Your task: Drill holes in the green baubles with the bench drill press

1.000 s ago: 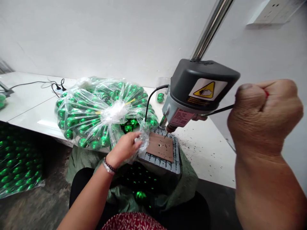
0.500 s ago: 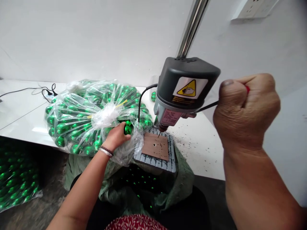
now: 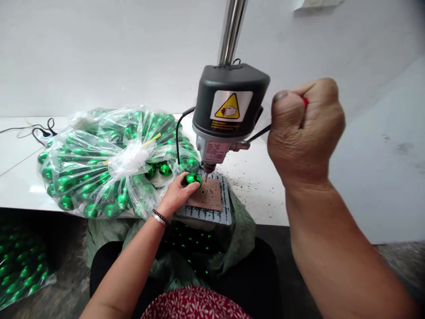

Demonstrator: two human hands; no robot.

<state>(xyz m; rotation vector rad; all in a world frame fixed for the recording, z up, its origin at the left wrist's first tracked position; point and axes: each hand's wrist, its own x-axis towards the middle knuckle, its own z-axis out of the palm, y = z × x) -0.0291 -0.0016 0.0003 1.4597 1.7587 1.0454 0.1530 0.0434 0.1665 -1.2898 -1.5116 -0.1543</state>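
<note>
My left hand (image 3: 177,191) grips a shiny green ball (image 3: 193,179) between thumb and fingers, at the left edge of the brown plate (image 3: 212,199) on the drill press base. Just right of the ball, the thin drill bit points down from the chuck (image 3: 209,167). My right hand (image 3: 307,130) is wrapped round the lever (image 3: 260,133) on the right side of the dark drill press head (image 3: 232,84). A clear plastic bag (image 3: 131,157) full of green balls lies on the table left of the press, its side open near my left hand.
The white table (image 3: 262,190) has dark shavings scattered right of the base. A green sack (image 3: 244,230) hangs below the base with green balls inside. Another bag of green balls (image 3: 23,261) is at the lower left. A black cable (image 3: 178,141) loops left of the press.
My left hand has moved right from the bag's opening to the plate, carrying a green ball. My right hand remains on the lever. The whole view has shifted.
</note>
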